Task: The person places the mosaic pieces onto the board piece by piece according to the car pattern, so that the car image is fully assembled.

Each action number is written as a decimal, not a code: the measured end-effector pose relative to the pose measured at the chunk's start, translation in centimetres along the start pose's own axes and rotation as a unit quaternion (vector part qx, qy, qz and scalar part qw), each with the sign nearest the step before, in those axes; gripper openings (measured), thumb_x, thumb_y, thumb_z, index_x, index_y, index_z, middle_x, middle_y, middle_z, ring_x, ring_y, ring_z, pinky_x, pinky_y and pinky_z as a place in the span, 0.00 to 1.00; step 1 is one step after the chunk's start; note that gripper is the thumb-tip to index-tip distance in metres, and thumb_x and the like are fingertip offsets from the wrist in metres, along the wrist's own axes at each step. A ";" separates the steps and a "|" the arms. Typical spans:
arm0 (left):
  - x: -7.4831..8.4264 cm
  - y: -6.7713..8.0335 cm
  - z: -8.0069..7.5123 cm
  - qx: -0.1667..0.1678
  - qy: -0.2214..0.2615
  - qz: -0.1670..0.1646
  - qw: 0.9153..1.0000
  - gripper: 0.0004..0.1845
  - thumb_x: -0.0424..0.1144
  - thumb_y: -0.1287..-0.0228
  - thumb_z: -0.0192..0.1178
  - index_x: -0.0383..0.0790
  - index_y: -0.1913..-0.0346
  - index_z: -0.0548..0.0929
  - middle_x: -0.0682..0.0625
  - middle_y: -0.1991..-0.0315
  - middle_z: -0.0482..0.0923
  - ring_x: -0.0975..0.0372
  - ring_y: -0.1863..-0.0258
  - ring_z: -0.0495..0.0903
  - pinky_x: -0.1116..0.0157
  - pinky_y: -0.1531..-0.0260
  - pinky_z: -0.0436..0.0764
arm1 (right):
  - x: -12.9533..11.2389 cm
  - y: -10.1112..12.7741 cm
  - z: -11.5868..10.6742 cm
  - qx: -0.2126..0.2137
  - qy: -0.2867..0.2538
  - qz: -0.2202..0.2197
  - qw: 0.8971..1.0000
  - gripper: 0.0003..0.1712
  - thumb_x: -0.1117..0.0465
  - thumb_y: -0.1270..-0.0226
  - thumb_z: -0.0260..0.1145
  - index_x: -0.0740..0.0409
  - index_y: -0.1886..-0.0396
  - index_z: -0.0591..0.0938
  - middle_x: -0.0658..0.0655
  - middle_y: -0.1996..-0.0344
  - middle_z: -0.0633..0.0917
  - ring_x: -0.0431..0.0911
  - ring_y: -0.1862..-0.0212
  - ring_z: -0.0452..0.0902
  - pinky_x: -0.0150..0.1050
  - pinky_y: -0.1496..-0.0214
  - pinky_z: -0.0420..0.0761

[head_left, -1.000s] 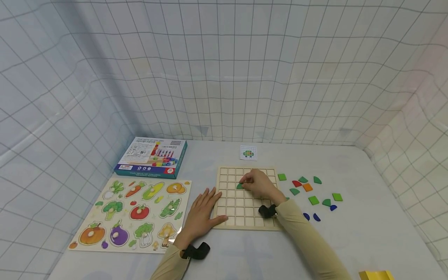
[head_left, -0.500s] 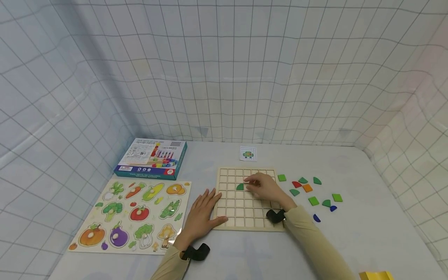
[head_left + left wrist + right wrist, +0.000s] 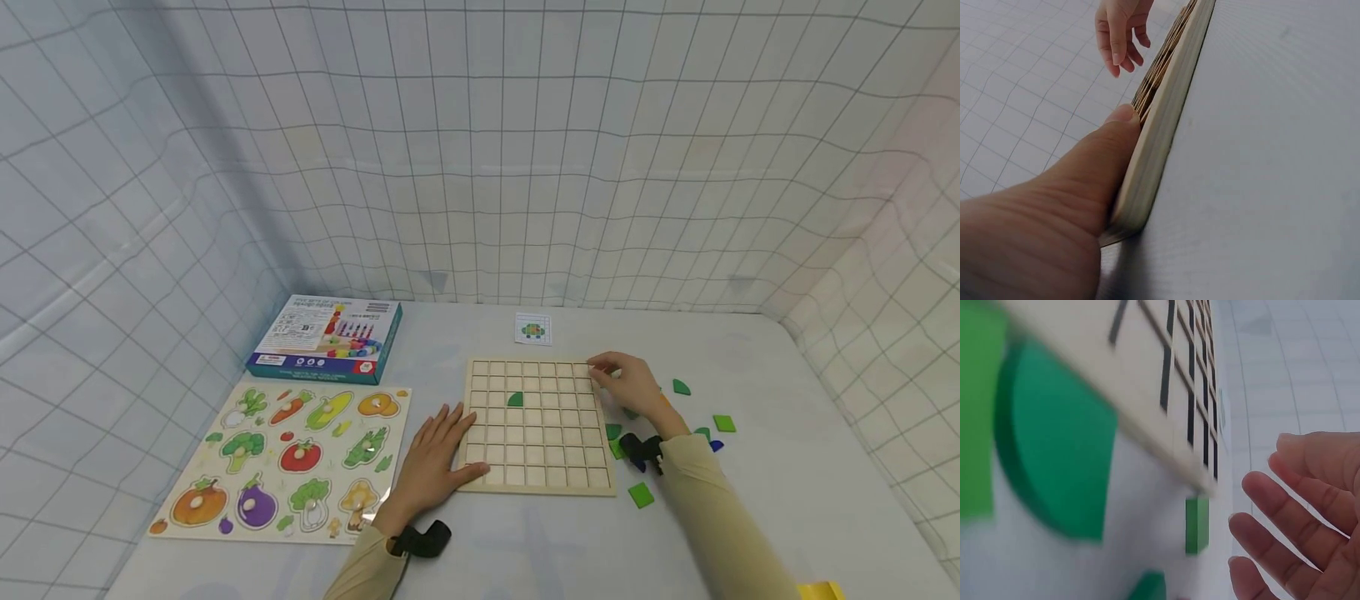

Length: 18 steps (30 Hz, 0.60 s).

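Note:
A wooden grid board (image 3: pixel 555 454) lies on the table with one green quarter-circle piece (image 3: pixel 514 399) set in a cell of its third row. My left hand (image 3: pixel 438 450) lies flat beside the board's near left corner, and its thumb (image 3: pixel 1119 119) presses the board's edge (image 3: pixel 1166 119). My right hand (image 3: pixel 615 373) hovers at the board's far right corner with relaxed fingers (image 3: pixel 1285 512) and holds nothing. A green square piece (image 3: pixel 1197 524) stands close to those fingers. Loose green pieces (image 3: pixel 681 387) and a blue one (image 3: pixel 714 446) lie to the right of the board.
A small pattern card (image 3: pixel 533 329) lies behind the board. A vegetable peg puzzle (image 3: pixel 288 454) and a game box (image 3: pixel 326 337) are to the left. A green square (image 3: pixel 641 494) lies near the board's front right corner. A yellow object (image 3: pixel 821 590) sits at the bottom right. Netted walls surround the table.
My right hand let go of the green quarter-circle piece, left it in its cell and moved right to the board's far right corner. The left hand stayed in place.

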State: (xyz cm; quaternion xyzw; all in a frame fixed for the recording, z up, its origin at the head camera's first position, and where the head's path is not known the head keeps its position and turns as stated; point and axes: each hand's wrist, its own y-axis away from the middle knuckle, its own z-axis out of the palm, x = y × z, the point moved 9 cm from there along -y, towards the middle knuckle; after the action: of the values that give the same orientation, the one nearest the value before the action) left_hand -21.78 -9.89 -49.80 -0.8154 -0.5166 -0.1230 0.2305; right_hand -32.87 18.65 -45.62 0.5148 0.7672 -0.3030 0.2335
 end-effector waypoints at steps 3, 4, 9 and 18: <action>0.1 0.0 -0.1 0.005 0.002 0.006 1.000 0.42 0.62 0.43 0.61 0.41 0.31 0.66 0.42 0.29 0.58 0.48 0.29 0.49 0.49 0.33 0.48 | 1.5 0.0 -0.8 0.002 0.011 0.030 0.999 0.14 0.59 0.31 0.62 0.62 0.51 0.82 0.59 0.59 0.83 0.55 0.55 0.77 0.49 0.61 0.78; 0.1 0.0 -0.1 0.008 0.003 0.009 1.000 0.42 0.62 0.43 0.61 0.41 0.31 0.66 0.42 0.30 0.58 0.48 0.29 0.50 0.49 0.33 0.49 | 1.9 0.1 -0.9 -0.001 0.014 0.036 0.999 0.15 0.59 0.31 0.62 0.62 0.50 0.82 0.60 0.58 0.83 0.56 0.54 0.77 0.49 0.60 0.78; 0.3 0.0 -0.3 0.020 -0.003 0.020 1.000 0.42 0.63 0.43 0.60 0.40 0.32 0.67 0.40 0.31 0.60 0.46 0.30 0.52 0.48 0.34 0.51 | 3.1 0.3 -1.0 -0.024 0.015 0.050 0.998 0.16 0.59 0.31 0.62 0.64 0.50 0.81 0.62 0.55 0.82 0.57 0.52 0.75 0.51 0.58 0.77; 0.0 0.0 -0.1 -0.001 0.001 0.003 1.000 0.42 0.61 0.43 0.61 0.42 0.30 0.65 0.42 0.29 0.57 0.48 0.29 0.49 0.49 0.32 0.48 | 2.9 0.1 -0.4 -0.069 0.038 -0.012 0.997 0.16 0.66 0.39 0.68 0.68 0.52 0.82 0.62 0.57 0.81 0.58 0.52 0.75 0.55 0.49 0.74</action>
State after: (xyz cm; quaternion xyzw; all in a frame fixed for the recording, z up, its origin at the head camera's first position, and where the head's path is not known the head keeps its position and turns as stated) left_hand -21.75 -9.92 -49.75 -0.8173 -0.5133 -0.1238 0.2307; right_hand -33.87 20.83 -47.31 0.4995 0.8007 -0.2322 0.2355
